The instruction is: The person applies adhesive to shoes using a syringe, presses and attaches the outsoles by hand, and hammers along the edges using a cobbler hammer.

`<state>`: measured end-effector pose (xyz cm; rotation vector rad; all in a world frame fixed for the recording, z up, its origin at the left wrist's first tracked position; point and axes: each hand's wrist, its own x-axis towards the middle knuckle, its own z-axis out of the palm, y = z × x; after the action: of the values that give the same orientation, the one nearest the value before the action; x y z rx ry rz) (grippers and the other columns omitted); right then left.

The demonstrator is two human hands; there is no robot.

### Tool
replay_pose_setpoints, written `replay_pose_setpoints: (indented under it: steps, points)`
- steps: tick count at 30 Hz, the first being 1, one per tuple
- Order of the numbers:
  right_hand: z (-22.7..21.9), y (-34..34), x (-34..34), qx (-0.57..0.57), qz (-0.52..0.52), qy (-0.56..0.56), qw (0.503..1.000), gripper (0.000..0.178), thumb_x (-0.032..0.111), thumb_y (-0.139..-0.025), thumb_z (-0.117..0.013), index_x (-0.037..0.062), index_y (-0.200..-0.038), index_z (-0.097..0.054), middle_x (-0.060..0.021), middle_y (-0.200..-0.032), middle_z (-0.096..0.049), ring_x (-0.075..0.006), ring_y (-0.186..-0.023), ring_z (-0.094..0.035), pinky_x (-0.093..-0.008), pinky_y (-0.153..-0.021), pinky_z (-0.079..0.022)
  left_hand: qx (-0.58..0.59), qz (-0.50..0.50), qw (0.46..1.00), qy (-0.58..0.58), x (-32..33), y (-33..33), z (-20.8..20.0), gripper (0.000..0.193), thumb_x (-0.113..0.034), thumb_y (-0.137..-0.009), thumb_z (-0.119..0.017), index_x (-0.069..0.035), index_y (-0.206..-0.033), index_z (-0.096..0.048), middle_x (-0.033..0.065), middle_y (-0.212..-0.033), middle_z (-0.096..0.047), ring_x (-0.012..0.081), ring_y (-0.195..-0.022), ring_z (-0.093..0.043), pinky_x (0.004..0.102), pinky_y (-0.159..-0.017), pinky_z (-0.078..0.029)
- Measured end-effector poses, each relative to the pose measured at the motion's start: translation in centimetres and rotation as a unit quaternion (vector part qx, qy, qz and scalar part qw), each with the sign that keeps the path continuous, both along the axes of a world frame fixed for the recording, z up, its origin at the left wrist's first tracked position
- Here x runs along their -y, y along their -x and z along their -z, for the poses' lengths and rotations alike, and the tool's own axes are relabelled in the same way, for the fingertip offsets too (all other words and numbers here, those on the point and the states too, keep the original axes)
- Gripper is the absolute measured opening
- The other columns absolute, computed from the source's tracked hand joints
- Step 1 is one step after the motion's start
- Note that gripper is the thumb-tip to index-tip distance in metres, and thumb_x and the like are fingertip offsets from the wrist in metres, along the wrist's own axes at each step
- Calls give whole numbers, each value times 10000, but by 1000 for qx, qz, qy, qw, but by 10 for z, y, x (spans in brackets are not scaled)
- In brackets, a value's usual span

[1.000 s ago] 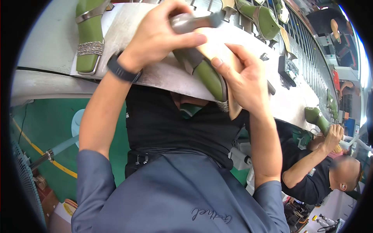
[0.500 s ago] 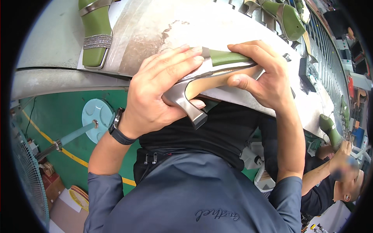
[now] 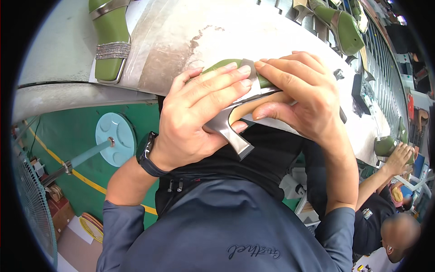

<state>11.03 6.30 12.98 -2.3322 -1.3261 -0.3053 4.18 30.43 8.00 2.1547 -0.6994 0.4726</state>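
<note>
Both my hands hold a high-heeled sandal (image 3: 230, 128) that sits on a green shoe last (image 3: 265, 83), just over the table's near edge. Its metallic grey heel points down toward me, with a dark tip. My left hand (image 3: 195, 115) wraps the heel end, fingers laid over the top and thumb mostly hidden behind the heel. My right hand (image 3: 308, 93) grips the other end, its fingers across the upper side and its thumb pressed on the tan sole (image 3: 256, 104). The fingertips of both hands lie close together by a grey strap (image 3: 248, 68).
Another sandal on a green last (image 3: 111, 54) lies on the worktable (image 3: 167, 50) at the far left. More lasts (image 3: 349, 34) stand near a roller conveyor (image 3: 378, 54) at the far right. A co-worker's hand (image 3: 398, 158) holds a green last. A fan (image 3: 34, 204) stands at the lower left.
The sandal has shifted slightly right and toward me. My right hand has slid left along it, bringing its fingers next to my left hand's. The co-worker's head and hands have moved.
</note>
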Motion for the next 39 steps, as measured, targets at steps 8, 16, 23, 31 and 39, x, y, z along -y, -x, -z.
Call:
replay_pose_setpoints:
  steps: [8, 16, 23, 31, 39]
  points:
    - [-1, 4, -2, -1, 7, 5, 1000, 643, 399, -675, -855, -4, -1164, -745, -141, -1070, -759, -302, -933, -709, -387, -816, -556, 23, 9, 1000, -9, 0, 0, 7, 529, -323, -816, -874, -60, -1243, -705, 156, -1288, -725, 309, -1223, -690, 476, -1071, -461]
    - [-27, 3, -16, -135, 45, 65, 988, 565, 279, -628, -923, -33, -1074, -772, -190, -1057, -771, -321, -947, -729, -404, -815, -588, 25, 19, 999, 9, -2, 4, 15, 520, -246, -800, -884, -68, -1249, -691, 138, -1277, -732, 310, -1227, -690, 491, -1102, -424]
    - [-46, 8, -34, -187, 100, 173, 962, 499, 242, -612, -949, -24, -997, -774, -199, -1035, -769, -338, -993, -743, -523, -1005, -531, 40, 14, 999, 23, 5, 11, 27, 515, -205, -792, -876, -63, -1250, -686, 137, -1303, -719, 312, -1245, -678, 506, -1135, -381]
    - [3, 14, 6, 19, 203, -13, 979, 665, 150, -743, -892, 76, -1361, -657, -189, -1463, -589, -362, -1332, -574, -455, -1114, -452, 4, -75, 997, -28, 39, 18, 20, 880, -457, -754, -878, 8, -1428, -556, 214, -1523, -540, 379, -1429, -503, 553, -1196, -274]
    - [52, 42, 105, -107, 439, -108, 885, 444, 33, -877, -704, 32, -1321, -676, -183, -1186, -656, -336, -1079, -654, -411, -965, -517, -299, 49, 953, 29, 41, -71, -20, 802, -321, -779, -882, 37, -1414, -547, 203, -1362, -635, 281, -1212, -628, 348, -1045, -485]
